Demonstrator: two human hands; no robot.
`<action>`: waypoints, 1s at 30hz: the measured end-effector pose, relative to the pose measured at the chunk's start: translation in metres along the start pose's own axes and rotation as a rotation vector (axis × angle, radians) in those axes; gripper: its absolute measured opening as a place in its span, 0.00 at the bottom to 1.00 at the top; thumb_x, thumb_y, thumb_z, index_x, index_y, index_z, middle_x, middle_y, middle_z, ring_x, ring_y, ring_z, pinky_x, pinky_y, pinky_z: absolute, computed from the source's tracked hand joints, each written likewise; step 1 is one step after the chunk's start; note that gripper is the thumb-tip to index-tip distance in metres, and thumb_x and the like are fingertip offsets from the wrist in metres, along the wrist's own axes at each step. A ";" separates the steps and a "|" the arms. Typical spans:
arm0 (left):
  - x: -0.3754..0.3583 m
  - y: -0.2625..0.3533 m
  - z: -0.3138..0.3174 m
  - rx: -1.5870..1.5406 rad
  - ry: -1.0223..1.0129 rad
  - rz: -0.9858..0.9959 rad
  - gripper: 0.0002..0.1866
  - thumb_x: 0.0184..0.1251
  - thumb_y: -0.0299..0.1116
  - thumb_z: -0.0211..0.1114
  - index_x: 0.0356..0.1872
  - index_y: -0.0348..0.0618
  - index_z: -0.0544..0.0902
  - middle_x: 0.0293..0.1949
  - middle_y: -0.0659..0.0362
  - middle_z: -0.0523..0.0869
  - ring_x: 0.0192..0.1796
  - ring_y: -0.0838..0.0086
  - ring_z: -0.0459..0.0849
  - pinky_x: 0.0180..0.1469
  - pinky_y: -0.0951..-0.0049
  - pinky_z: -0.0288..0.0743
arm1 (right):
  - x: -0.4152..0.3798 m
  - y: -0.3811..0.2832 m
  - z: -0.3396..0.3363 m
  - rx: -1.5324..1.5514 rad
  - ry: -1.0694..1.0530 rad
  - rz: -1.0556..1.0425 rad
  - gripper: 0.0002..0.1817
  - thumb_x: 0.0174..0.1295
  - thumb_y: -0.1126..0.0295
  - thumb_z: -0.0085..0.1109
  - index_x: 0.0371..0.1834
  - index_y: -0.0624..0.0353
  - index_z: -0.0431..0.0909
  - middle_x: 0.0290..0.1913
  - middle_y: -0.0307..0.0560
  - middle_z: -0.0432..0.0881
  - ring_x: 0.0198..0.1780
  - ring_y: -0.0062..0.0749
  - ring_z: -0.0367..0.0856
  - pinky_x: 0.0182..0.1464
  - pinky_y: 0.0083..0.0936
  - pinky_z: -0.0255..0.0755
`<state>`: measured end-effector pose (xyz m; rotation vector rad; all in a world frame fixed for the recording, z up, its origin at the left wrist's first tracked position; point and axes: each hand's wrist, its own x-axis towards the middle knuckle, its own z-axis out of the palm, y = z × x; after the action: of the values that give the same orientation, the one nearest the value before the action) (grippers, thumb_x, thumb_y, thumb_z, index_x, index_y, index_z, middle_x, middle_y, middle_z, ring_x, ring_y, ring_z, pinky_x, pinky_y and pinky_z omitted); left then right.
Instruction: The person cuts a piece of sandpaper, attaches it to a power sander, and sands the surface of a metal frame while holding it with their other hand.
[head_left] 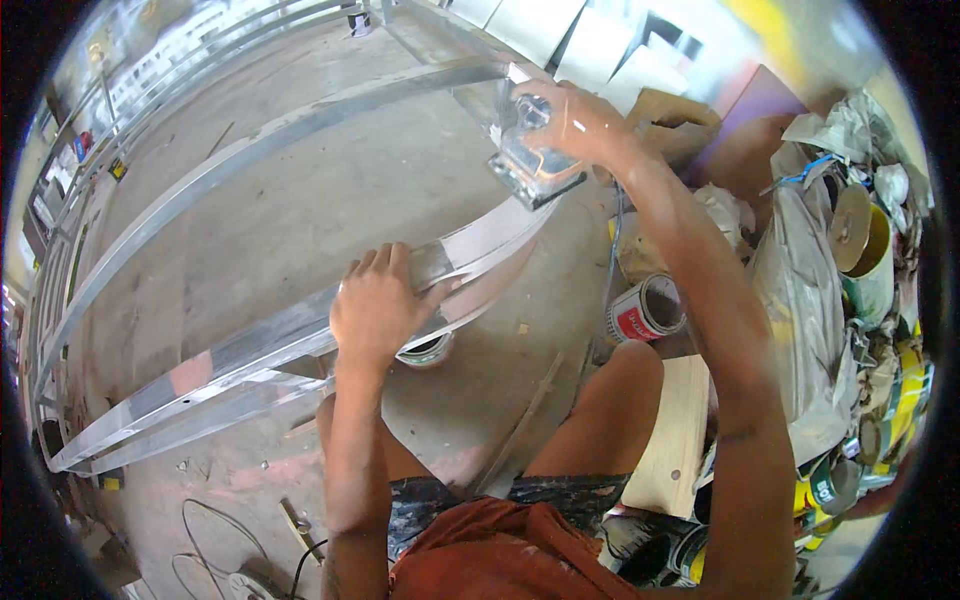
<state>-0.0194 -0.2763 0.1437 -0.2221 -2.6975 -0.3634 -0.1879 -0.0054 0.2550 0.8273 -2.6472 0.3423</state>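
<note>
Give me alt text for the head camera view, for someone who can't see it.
A person's right hand holds a sander at the curved part of a metal frame, while the left hand lies on the frame. Cans and crumpled plastic sheeting are at the right of the view, on a workshop floor.

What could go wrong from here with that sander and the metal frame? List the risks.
The left hand lies bare on the curved bar of the frame, below the sander in the right hand; a slip down the bar could reach its fingers.
The sander looks tilted, so an edge might gouge the surface if pressed down that way.
The red-labeled can stands close to the right knee; a shift of the leg could knock it.
</note>
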 end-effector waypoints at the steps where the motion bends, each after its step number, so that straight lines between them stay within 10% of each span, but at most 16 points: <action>1: 0.000 0.000 0.000 -0.003 -0.006 -0.001 0.35 0.60 0.66 0.72 0.46 0.39 0.83 0.42 0.50 0.89 0.48 0.50 0.88 0.51 0.52 0.83 | 0.005 0.006 -0.002 -0.055 -0.012 0.108 0.35 0.56 0.52 0.72 0.69 0.43 0.78 0.56 0.59 0.86 0.57 0.55 0.85 0.58 0.44 0.78; 8: -0.001 -0.006 0.005 0.023 0.034 0.058 0.35 0.61 0.66 0.71 0.44 0.38 0.83 0.42 0.50 0.89 0.48 0.52 0.89 0.51 0.53 0.82 | 0.040 0.053 -0.003 -0.156 -0.068 0.484 0.39 0.51 0.49 0.70 0.71 0.40 0.77 0.58 0.55 0.88 0.59 0.54 0.86 0.62 0.45 0.80; 18: -0.001 -0.008 0.007 0.004 0.009 0.039 0.34 0.63 0.66 0.70 0.44 0.38 0.83 0.41 0.50 0.89 0.47 0.52 0.89 0.51 0.54 0.82 | 0.009 -0.012 0.005 -0.100 -0.038 0.073 0.38 0.54 0.50 0.69 0.71 0.43 0.76 0.61 0.58 0.86 0.60 0.56 0.85 0.61 0.47 0.79; 30: -0.002 -0.007 0.012 0.030 0.095 0.072 0.36 0.61 0.68 0.69 0.39 0.37 0.83 0.38 0.49 0.90 0.44 0.55 0.90 0.51 0.56 0.83 | 0.017 0.041 0.001 -0.213 -0.038 0.284 0.40 0.54 0.46 0.70 0.73 0.39 0.75 0.57 0.59 0.87 0.59 0.56 0.86 0.60 0.48 0.80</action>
<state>-0.0236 -0.2799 0.1310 -0.2850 -2.5916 -0.3035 -0.2249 0.0187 0.2553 0.3964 -2.7770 0.1107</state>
